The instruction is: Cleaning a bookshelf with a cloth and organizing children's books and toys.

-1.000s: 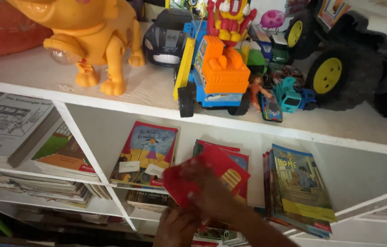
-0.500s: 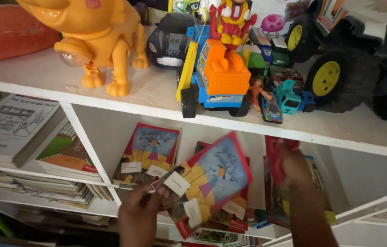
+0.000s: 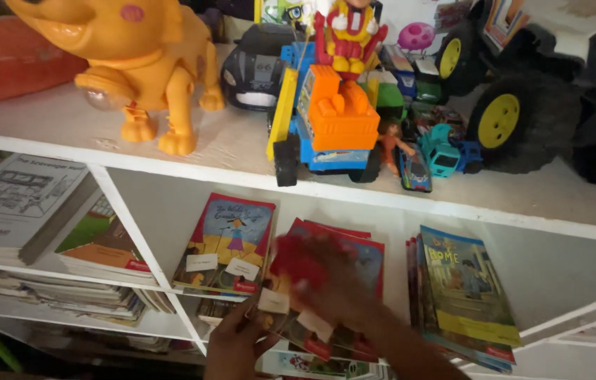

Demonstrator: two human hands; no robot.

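The right hand [image 3: 333,288] is blurry, flat on the red book [image 3: 333,281]. The left hand [image 3: 238,341] pinches its edge. More books [image 3: 463,295] fill the shelf [image 3: 171,295].

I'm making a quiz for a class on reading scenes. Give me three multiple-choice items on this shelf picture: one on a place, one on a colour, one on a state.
1. Where does the toy dog stand?
A. On the top shelf, left of the toy truck
B. In the lower compartment
C. On the floor

2. What colour are the hubs of the big black wheels?
A. Red
B. Yellow
C. White

3. How are the two hands now?
A. Both resting on the top shelf
B. Both out of view
C. Both on the picture books in the middle compartment

Answers: 1 A, the dog stands beside the truck up top. 2 B, the hubs show yellow. 3 C, the left hand and right hand touch the middle stack of books, blurred.
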